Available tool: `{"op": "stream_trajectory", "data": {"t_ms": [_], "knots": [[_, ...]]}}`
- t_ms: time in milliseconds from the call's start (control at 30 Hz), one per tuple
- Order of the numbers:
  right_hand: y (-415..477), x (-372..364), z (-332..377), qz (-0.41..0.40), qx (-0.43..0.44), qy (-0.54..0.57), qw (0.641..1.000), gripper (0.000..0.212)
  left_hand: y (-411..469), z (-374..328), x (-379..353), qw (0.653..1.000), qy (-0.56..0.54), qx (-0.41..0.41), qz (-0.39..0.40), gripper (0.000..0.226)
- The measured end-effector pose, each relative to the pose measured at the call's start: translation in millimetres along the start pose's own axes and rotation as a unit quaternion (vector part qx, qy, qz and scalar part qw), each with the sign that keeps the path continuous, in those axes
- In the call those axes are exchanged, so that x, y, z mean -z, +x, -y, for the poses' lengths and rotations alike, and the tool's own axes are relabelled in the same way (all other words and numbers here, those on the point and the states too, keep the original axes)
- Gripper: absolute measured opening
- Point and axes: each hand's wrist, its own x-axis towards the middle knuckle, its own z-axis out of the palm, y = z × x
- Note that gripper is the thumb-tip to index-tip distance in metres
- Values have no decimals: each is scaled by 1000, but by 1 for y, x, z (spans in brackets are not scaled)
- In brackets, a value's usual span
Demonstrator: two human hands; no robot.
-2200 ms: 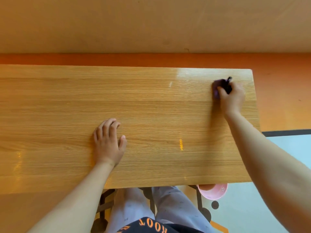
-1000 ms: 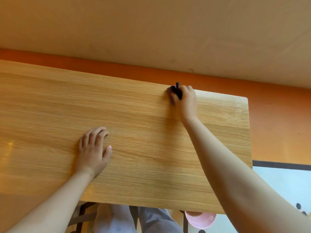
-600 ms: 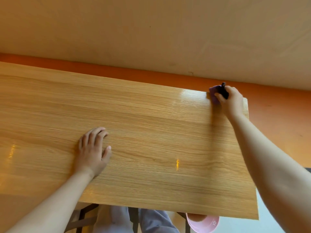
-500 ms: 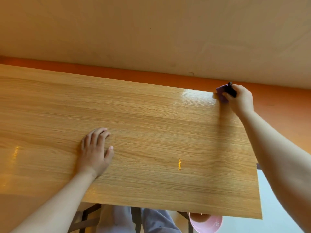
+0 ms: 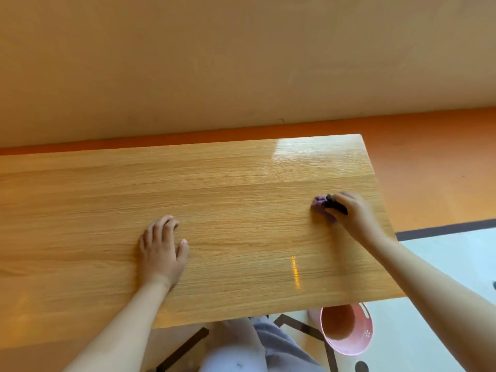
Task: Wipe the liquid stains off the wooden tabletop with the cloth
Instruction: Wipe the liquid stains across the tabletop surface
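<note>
Down by the knees, a pink bucket [image 5: 349, 331] sits on the floor under the near edge of the wooden tabletop [image 5: 228, 189].
Up on the wood, the left hand [image 5: 161, 253] lies flat, palm down, fingers loosely spread, nothing under it or in it. Out toward the right end, the right hand [image 5: 354, 213] is clenched tight around a bunched purple cloth [image 5: 320, 206], pressing it against the surface, with something small and black caught in the same grip. Farther back, a glossy sheen shows near the far right corner, then orange floor and a beige wall [image 5: 241, 63].
</note>
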Motion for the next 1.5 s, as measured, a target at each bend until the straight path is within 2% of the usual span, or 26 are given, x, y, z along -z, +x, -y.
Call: {"op": "stream_trajectory", "data": {"t_ms": [333, 433, 500, 700, 833, 933, 1033, 1200, 1300, 1500], "knots": [[-169, -11, 44, -24, -105, 23, 994, 20, -7, -3, 5, 1000, -22, -21, 4, 47], [-174, -10, 43, -29, -127, 30, 991, 21, -7, -8, 9, 999, -46, -5, 3, 37], [-163, -8, 40, -38, -145, 27, 988, 22, -6, -14, 11, 998, -55, -5, 15, 42], [-128, -1, 36, -110, -258, 30, 960, 19, -29, -59, 12, 985, -52, -142, 80, 47], [-144, -7, 48, -125, -246, 41, 960, 11, -49, -108, 4, 962, -28, -243, 120, 51], [-169, -13, 56, -105, -196, 67, 973, 9, -59, -148, -5, 948, -11, -287, 140, 52], [-190, -22, 59, -69, -140, 89, 984, 16, -67, -187, -19, 944, -4, -297, 146, 53], [-190, -19, 41, -27, -110, 77, 991, 12, -80, -230, -45, 942, 51, -294, 155, 50], [-189, -6, 19, -34, -131, 90, 987, 11, -79, -227, -55, 954, 34, -269, 130, 47], [-202, 41, -51, -121, -238, 71, 961, 11, -85, -227, -67, 961, 8, -264, 80, 41]]}}
